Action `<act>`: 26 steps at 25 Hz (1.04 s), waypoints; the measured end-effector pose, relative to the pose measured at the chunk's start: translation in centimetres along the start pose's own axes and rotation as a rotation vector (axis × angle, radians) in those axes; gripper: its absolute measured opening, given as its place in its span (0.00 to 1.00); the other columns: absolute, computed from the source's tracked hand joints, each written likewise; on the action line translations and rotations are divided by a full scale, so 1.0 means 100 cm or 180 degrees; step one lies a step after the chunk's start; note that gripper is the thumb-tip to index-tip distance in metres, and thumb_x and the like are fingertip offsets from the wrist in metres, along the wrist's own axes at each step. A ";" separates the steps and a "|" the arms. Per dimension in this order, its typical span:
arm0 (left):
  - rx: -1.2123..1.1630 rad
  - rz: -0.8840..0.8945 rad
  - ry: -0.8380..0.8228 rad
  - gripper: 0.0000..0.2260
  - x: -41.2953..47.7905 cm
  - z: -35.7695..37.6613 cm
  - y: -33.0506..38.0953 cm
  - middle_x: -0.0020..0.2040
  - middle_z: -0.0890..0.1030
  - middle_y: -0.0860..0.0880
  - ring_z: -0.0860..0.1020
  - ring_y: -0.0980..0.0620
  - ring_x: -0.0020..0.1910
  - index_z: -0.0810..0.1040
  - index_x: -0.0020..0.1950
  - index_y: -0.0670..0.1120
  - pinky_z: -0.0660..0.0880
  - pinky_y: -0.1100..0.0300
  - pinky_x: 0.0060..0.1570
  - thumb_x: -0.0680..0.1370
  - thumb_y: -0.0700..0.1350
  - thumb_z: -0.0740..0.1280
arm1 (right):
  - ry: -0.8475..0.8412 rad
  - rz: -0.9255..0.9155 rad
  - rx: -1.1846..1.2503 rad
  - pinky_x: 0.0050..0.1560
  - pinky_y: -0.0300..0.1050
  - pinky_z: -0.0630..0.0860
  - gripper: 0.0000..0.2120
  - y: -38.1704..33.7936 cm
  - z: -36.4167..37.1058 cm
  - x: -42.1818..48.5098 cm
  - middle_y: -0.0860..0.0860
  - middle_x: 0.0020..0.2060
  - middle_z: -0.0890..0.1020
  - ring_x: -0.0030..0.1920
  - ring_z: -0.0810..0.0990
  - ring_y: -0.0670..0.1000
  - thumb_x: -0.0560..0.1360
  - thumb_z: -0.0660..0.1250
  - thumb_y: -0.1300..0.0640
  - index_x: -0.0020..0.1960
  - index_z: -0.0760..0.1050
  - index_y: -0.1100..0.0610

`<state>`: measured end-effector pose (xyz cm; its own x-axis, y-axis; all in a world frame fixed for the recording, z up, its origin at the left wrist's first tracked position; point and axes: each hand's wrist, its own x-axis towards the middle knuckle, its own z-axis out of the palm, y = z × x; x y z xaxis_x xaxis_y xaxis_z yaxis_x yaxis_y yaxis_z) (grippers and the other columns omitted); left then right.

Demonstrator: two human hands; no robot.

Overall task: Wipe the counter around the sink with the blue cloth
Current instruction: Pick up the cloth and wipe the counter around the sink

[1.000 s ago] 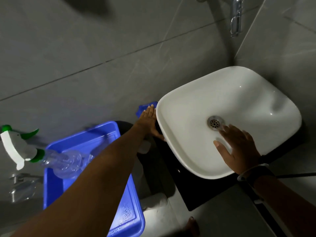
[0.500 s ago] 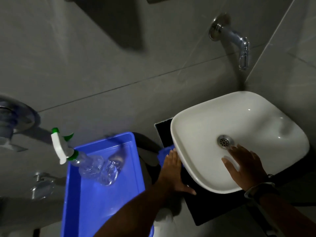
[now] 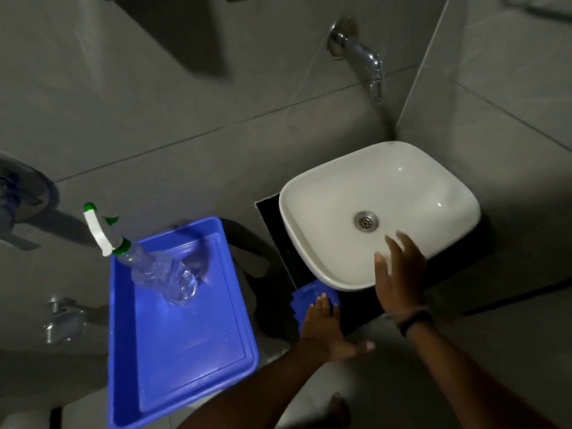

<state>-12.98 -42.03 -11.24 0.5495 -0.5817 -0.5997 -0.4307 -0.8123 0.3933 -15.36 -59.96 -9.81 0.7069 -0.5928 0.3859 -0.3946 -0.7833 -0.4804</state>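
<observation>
1. Two bare hands are at the near edge of the white sink (image 3: 325, 193), which sits on a dark counter (image 3: 275, 224) in the corner of grey tiled walls.
2. The left hand (image 3: 325, 329) lies flat, palm down, fingers together and thumb spread out to the right, pressing on the blue cloth (image 3: 305, 295).
3. The cloth is on the counter at the sink's near left corner, touching or tucked just under the sink's rim; I cannot tell which. It is crumpled, and what shows from under the fingers stretches from the hand toward the sink. Its exact shape is hidden by the hand.
4. The right hand (image 3: 399, 277) is open with fingers spread, holding nothing, laid over the sink's front rim with the fingertips reaching toward the drain (image 3: 366, 220). A dark band (image 3: 416, 320) is on that wrist.
5. A blue tray (image 3: 185, 335) stands to the left of the counter, apart from it. A clear spray bottle (image 3: 161, 274) lies tilted in it, its white and green nozzle pointing up and left past the tray's rim.
6. A chrome tap (image 3: 362, 60) sticks out of the wall above the sink.
</observation>
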 end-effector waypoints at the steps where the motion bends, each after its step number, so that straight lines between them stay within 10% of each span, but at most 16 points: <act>1: -0.0041 -0.0042 0.0411 0.39 -0.008 -0.008 -0.001 0.77 0.62 0.39 0.58 0.39 0.77 0.66 0.75 0.43 0.56 0.50 0.76 0.73 0.70 0.61 | 0.0235 0.0102 0.0151 0.62 0.58 0.71 0.17 0.002 -0.005 -0.027 0.63 0.59 0.77 0.60 0.74 0.64 0.77 0.60 0.54 0.60 0.75 0.63; 4: -0.0315 0.0249 0.2641 0.25 -0.020 -0.040 -0.015 0.65 0.78 0.40 0.74 0.39 0.66 0.79 0.60 0.45 0.68 0.49 0.66 0.79 0.63 0.56 | -0.0099 0.0411 0.0301 0.59 0.56 0.72 0.16 -0.014 0.006 -0.092 0.61 0.54 0.78 0.55 0.76 0.65 0.75 0.58 0.53 0.55 0.77 0.61; 6: -0.0448 0.0515 0.3181 0.31 -0.003 -0.077 -0.018 0.73 0.71 0.41 0.66 0.41 0.74 0.74 0.68 0.45 0.60 0.46 0.73 0.79 0.66 0.52 | -0.1140 0.0177 0.0157 0.66 0.56 0.70 0.22 -0.039 0.033 -0.107 0.62 0.63 0.75 0.64 0.73 0.64 0.74 0.59 0.48 0.62 0.75 0.61; 11: -0.0134 0.0130 0.1784 0.47 0.074 -0.106 0.004 0.81 0.41 0.38 0.39 0.43 0.80 0.43 0.80 0.44 0.37 0.45 0.77 0.74 0.73 0.51 | -0.2449 -0.0705 -0.0775 0.73 0.60 0.61 0.41 -0.076 0.087 -0.110 0.59 0.74 0.65 0.74 0.63 0.59 0.71 0.57 0.34 0.74 0.60 0.61; 26: 0.0185 -0.0117 0.2153 0.49 0.094 -0.088 -0.001 0.81 0.47 0.40 0.45 0.44 0.80 0.47 0.80 0.43 0.39 0.46 0.77 0.71 0.77 0.49 | -0.2523 -0.1471 -0.0751 0.74 0.54 0.54 0.39 0.144 0.020 -0.044 0.51 0.74 0.67 0.75 0.61 0.52 0.72 0.53 0.30 0.76 0.58 0.52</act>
<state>-1.49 -47.77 -10.81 0.8832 -0.4676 -0.0368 -0.4307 -0.8395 0.3314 -23.00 -68.21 -19.96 0.9814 0.0178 -0.1909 -0.0229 -0.9777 -0.2087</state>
